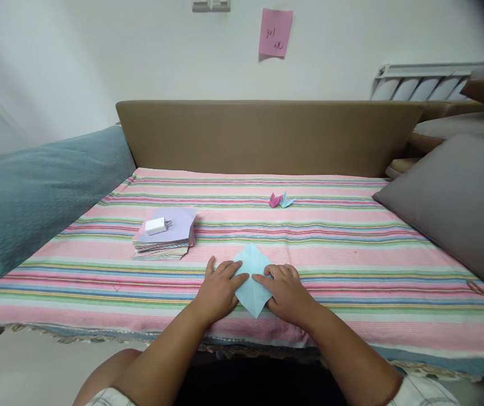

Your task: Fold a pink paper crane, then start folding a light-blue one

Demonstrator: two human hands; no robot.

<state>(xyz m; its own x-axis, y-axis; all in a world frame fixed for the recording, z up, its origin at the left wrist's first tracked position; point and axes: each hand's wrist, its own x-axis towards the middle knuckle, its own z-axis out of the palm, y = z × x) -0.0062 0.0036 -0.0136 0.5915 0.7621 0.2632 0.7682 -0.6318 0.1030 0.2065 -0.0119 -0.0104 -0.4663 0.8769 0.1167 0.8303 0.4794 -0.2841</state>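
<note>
Toward the near edge of the striped cloth (343, 262), two bare forearms reach forward and converge on a light blue sheet of paper (252, 296). The sheet lies on the cloth as a diamond, one corner toward the person and a faint crease running from near corner to far. The left hand (220, 290) covers its left corner: thumb and forefinger rest on the upper surface, the other fingers fanned wide across the cloth. The right hand (285, 290) covers the right corner, thumb laid flat on the sheet, fingers bent and close together; whether they pinch the edge from below cannot be told. The thumb tips point at each other, a narrow gap apart, near the middle of the sheet, leaving its near and far corners exposed.

Farther off, to the left, stands a stack of paper (181, 224) with a white charger (155, 226) on top. Beyond, right of centre, a pink folded paper (274, 200) and a blue folded paper (285, 201) sit side by side. Behind these rises a brown backrest (267, 135); above it, a pink note (276, 32) hangs on the wall (140, 51).
</note>
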